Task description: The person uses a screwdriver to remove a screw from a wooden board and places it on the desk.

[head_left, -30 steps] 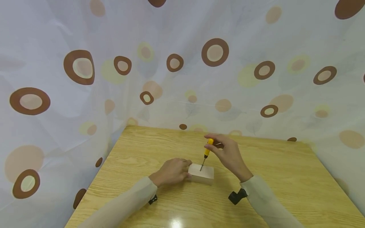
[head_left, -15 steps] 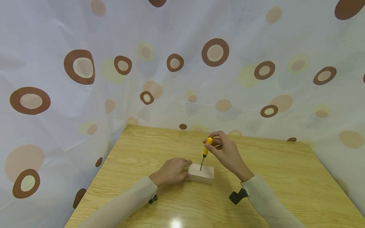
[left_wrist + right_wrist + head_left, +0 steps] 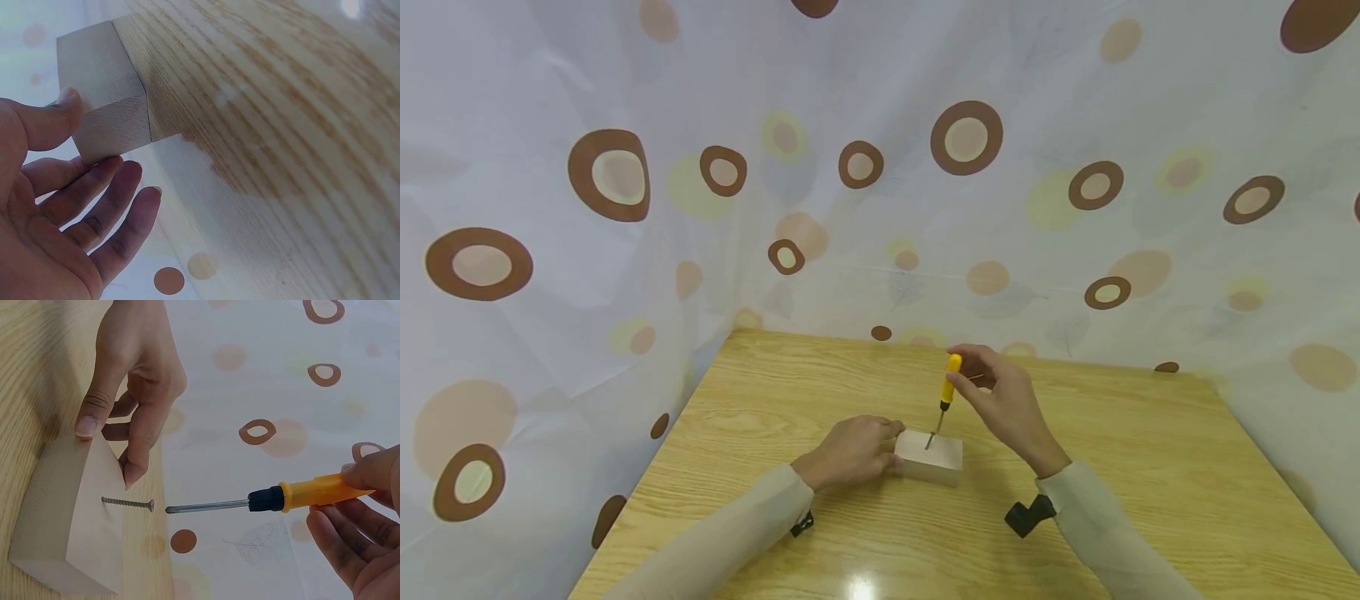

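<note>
A pale wooden block (image 3: 928, 469) lies on the table, and my left hand (image 3: 852, 451) pinches its left end. The left wrist view shows the thumb on one face of the block (image 3: 100, 65) and fingertips at another side. A threaded screw (image 3: 128, 502) stands partly sunk in the block's top face. My right hand (image 3: 1009, 410) holds a yellow-handled screwdriver (image 3: 951, 383) between thumb and fingers above the block. In the right wrist view, the screwdriver's tip points at the screw head with a small gap between them.
The wood-grain table (image 3: 790, 375) runs back to a white sheet (image 3: 880, 208) with brown and yellow circles, which also hangs along both sides. Black wrist mounts (image 3: 1028, 517) sit at the cuffs of the light sleeves.
My right hand has moved slightly to the right and its fingers have shifted on the screwdriver's handle. The screwdriver's tip has come off the screw. The left hand and block have stayed put.
</note>
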